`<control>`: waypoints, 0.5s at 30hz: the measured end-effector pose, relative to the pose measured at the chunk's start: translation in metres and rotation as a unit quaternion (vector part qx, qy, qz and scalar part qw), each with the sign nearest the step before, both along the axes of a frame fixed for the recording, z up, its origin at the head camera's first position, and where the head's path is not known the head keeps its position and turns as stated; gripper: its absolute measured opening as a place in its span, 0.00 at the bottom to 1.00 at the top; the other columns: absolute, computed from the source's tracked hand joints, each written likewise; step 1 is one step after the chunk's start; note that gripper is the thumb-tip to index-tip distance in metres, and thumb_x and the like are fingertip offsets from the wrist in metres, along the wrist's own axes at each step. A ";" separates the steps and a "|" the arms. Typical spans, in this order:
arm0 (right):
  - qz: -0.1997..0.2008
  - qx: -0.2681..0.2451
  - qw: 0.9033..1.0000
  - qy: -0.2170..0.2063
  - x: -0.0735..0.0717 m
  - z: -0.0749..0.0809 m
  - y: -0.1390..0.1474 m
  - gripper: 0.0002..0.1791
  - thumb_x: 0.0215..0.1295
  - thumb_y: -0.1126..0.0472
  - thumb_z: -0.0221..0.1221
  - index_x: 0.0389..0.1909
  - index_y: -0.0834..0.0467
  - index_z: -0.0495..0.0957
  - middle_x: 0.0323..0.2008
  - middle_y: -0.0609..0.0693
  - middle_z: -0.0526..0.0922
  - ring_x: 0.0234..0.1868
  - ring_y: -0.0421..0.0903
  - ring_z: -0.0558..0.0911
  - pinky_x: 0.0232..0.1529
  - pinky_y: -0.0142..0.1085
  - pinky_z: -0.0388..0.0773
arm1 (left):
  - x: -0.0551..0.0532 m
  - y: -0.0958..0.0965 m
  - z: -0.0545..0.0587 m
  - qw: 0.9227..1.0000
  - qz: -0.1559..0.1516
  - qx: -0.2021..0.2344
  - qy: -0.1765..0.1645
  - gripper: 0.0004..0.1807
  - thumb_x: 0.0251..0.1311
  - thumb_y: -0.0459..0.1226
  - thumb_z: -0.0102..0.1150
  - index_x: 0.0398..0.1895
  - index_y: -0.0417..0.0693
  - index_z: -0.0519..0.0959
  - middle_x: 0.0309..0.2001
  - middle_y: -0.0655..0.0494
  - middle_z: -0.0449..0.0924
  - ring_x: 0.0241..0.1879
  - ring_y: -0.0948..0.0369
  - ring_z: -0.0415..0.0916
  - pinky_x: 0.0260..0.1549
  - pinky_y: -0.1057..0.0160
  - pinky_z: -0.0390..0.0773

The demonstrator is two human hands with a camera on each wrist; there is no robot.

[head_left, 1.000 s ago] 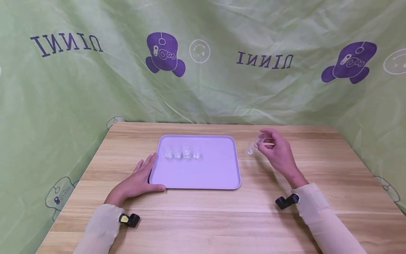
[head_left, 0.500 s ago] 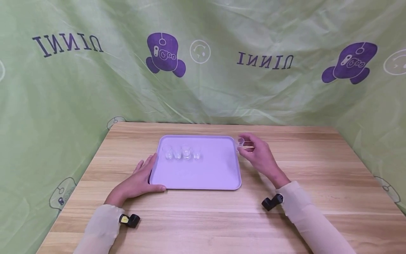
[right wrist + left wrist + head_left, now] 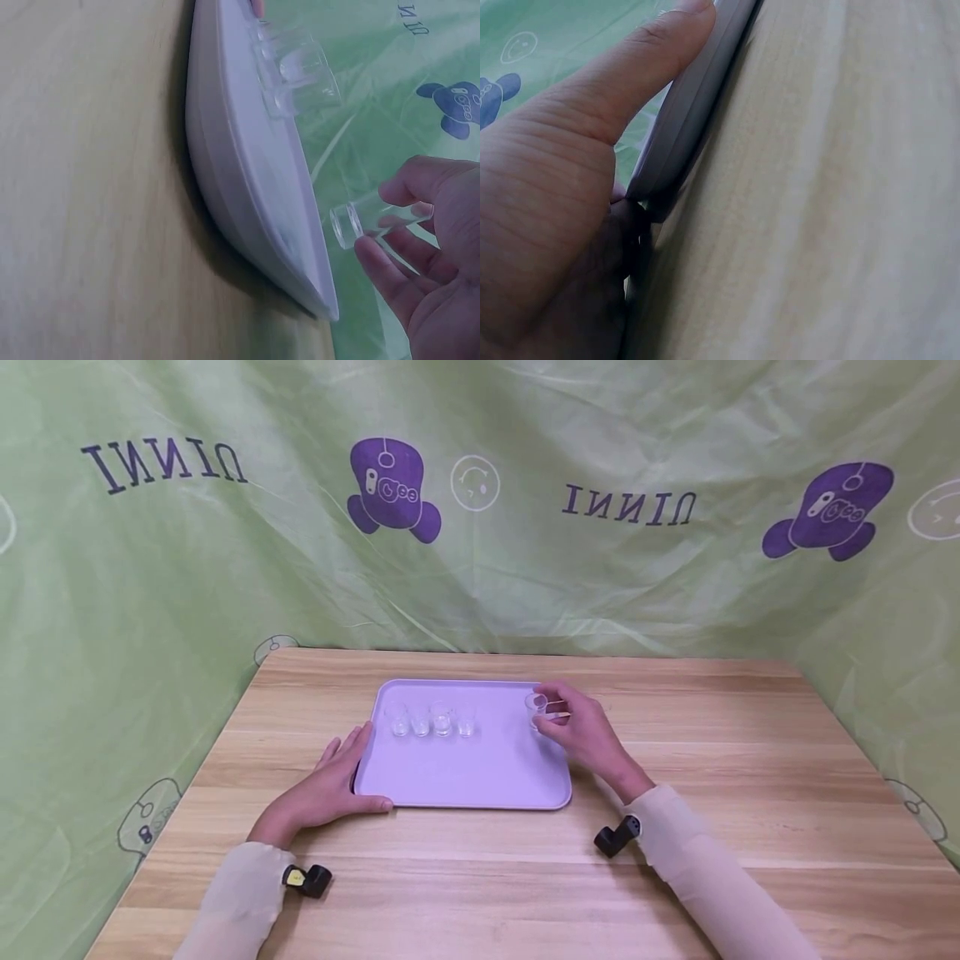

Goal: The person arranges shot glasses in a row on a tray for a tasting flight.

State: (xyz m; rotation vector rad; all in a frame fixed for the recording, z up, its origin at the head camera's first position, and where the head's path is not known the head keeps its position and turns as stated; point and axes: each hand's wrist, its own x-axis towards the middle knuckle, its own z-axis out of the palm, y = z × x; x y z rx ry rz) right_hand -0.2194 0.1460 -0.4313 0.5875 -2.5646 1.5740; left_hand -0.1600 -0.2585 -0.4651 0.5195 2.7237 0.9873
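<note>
A clear shot glass (image 3: 536, 703) is pinched between the thumb and fingers of my right hand (image 3: 588, 735), over the right part of the lilac tray (image 3: 465, 777). In the right wrist view its thick base (image 3: 345, 225) points toward the tray. My left hand (image 3: 330, 789) rests at the tray's left front corner, with straight fingers along the left side and the thumb on the front rim. The left wrist view shows that thumb (image 3: 649, 67) against the tray's edge (image 3: 686, 112). Several more shot glasses (image 3: 442, 722) stand upright in a row on the tray's left half.
The tray lies on a wood-grain table (image 3: 480, 885). A green printed cloth (image 3: 510, 593) hangs behind the table and along both sides. Each sleeve carries a small black wrist camera (image 3: 617, 837).
My right hand has moved left with the shot glass, from the table right of the tray to over the tray's right side. My left hand and the row of glasses stay put.
</note>
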 end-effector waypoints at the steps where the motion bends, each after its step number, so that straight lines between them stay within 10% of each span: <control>1: 0.002 0.000 1.000 -0.004 0.000 -0.001 -0.002 0.25 0.64 0.73 0.68 0.61 0.66 0.76 0.50 0.60 0.84 0.49 0.56 0.85 0.50 0.39 0.85 | 0.000 0.000 0.000 1.000 0.001 0.000 -0.001 0.73 0.51 0.61 0.75 0.82 0.35 0.37 0.82 0.36 0.37 0.80 0.43 0.30 0.75 0.41 0.29; 15: 0.023 0.015 1.000 0.000 -0.004 -0.006 -0.031 0.24 0.62 0.73 0.68 0.59 0.65 0.77 0.49 0.59 0.85 0.48 0.55 0.85 0.51 0.40 0.84 | 0.000 0.000 0.001 1.000 -0.001 0.009 -0.003 0.73 0.51 0.60 0.76 0.82 0.35 0.37 0.81 0.35 0.37 0.80 0.42 0.30 0.75 0.41 0.27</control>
